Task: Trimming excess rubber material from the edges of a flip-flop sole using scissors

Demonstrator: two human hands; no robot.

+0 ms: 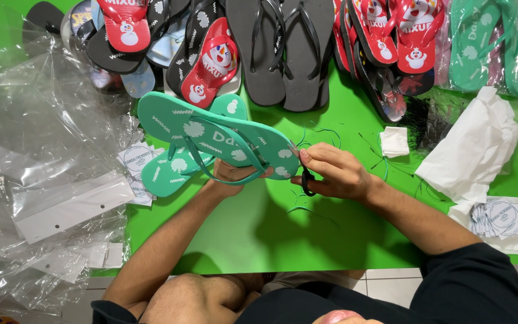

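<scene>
My left hand point(230, 175) holds a teal flip-flop point(211, 132) from below, its patterned sole up and its strap facing me. A second teal flip-flop point(175, 169) lies under it on the green table point(259, 228). My right hand point(334, 173) grips small black-handled scissors point(307, 180) at the toe end of the held flip-flop. Thin trimmed threads lie scattered around that hand.
Black, red and teal flip-flops point(283, 48) are piled along the far edge. Clear plastic bags point(37, 150) cover the left side. Round paper tags point(136, 159) lie by the bags, more tags point(499, 217) and white tissue paper point(475, 150) at right.
</scene>
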